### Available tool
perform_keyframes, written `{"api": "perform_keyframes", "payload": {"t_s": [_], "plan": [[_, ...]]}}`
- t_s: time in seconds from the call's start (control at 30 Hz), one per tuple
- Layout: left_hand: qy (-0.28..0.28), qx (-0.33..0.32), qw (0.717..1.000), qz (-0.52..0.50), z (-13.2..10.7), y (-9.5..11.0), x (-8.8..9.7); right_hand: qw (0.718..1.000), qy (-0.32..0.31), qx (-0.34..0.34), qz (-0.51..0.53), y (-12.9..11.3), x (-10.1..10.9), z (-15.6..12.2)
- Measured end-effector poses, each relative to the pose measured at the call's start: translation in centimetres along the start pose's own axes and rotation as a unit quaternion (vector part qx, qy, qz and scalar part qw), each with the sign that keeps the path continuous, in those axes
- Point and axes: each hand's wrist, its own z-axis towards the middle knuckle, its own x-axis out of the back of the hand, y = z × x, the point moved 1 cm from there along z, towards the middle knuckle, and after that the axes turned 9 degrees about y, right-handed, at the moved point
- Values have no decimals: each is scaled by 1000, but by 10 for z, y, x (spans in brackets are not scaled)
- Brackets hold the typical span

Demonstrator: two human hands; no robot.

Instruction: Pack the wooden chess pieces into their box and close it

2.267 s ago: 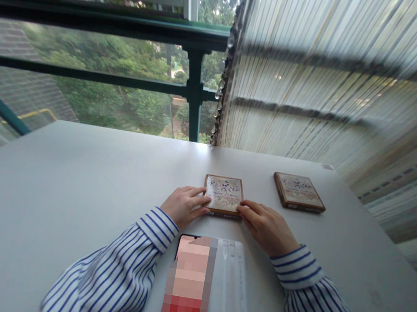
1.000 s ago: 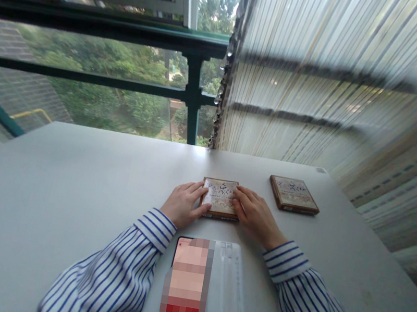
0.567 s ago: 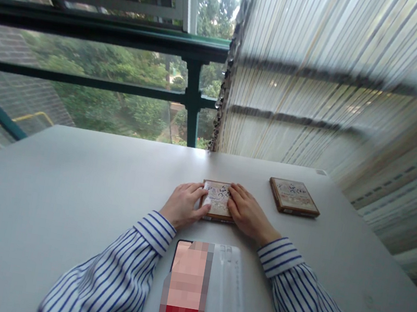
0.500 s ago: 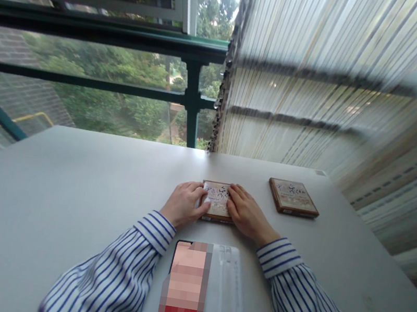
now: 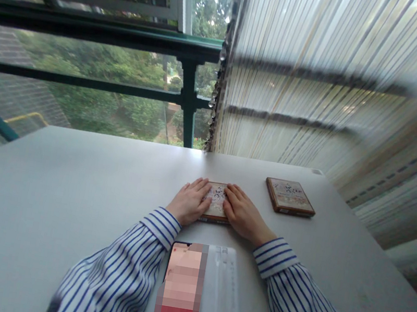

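A flat, square box (image 5: 216, 209) with brown edges and a pale printed top with dark brush-like marks lies on the white table (image 5: 64, 217). My left hand (image 5: 190, 201) rests over its left part, fingers extended together and pointing away from me. Across its right side lies my right hand (image 5: 246, 213), likewise with straight fingers. Between the hands a strip of the printed top shows; both side edges are mostly covered. Neither hand is wrapped round the box.
A second, similar flat box (image 5: 289, 196) lies farther right. Close to me are a phone (image 5: 178, 259), its screen partly pixelated, and a whitish translucent case or pouch (image 5: 224, 290). Beyond the table's far edge stand a green-framed window (image 5: 190, 84) and a string curtain (image 5: 300, 97).
My left hand has slid farther over the box's top, and its fingers now lie straighter. My right hand stays on the box's right side. The whole view has shifted slightly.
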Motion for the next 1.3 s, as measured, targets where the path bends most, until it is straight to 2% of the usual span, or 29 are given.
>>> {"api": "perform_keyframes", "payload": {"t_s": [0.3,0.8,1.17,1.3], "plan": [[8,10,1000,14,-1,3,-1,1000,5,-5,-1,1,2,1],[-4,20,1000,11,-1,5,0,998,-61,-29,0,-11,-3,9],[-53,8,999,-8,1,9,5,997,-68,-39,-6,-12,-2,10],[-44,12,999,-15,1,8,3,997,-67,-39,-13,-13,-1,10]]}}
